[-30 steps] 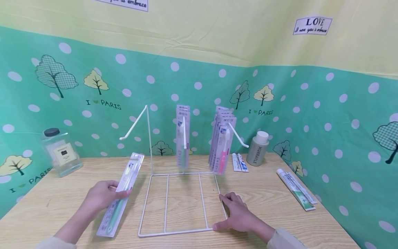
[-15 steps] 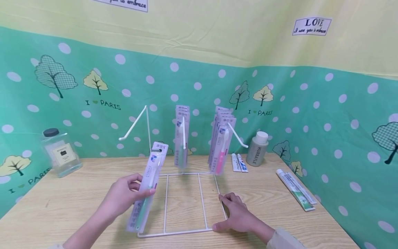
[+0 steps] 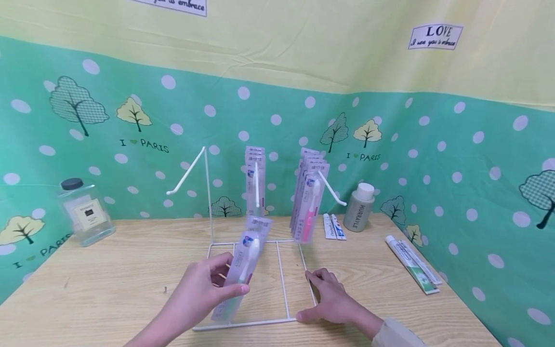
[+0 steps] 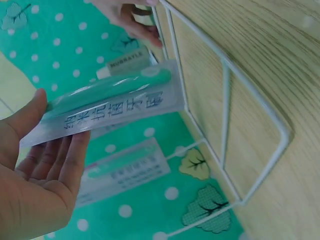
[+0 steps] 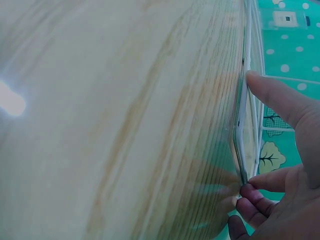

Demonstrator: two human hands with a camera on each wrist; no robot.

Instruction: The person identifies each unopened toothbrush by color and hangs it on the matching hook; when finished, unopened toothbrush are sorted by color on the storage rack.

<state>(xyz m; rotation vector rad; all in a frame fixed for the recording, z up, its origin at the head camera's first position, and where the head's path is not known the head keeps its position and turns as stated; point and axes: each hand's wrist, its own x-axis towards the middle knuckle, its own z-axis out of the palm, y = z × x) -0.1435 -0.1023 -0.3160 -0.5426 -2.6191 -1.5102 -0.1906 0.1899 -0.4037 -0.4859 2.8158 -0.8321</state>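
My left hand [image 3: 204,289] pinches a packaged green toothbrush [image 3: 244,262] between thumb and fingers, tilted with its head end up. It is above the base of a white wire display rack [image 3: 282,279], below and in front of the middle hook. In the left wrist view the toothbrush pack [image 4: 115,97] shows its green handle. My right hand [image 3: 331,299] holds the rack's near right corner, thumb on the front wire, fingers at the side wire. Packaged toothbrushes [image 3: 256,180] hang on the middle hook, and several more packs with a pink toothbrush [image 3: 309,207] in front hang on the right hook.
The rack's left hook [image 3: 186,173] carries nothing. A glass bottle [image 3: 86,212] with a black cap stands at the left. At the right are a grey bottle [image 3: 360,207], small toothpaste tubes [image 3: 333,227] and a larger toothpaste tube [image 3: 412,264] beside its box.
My left hand has carried the packaged toothbrush rightward, from left of the rack to in front of the middle hook. The right hand has stayed at the rack's corner.
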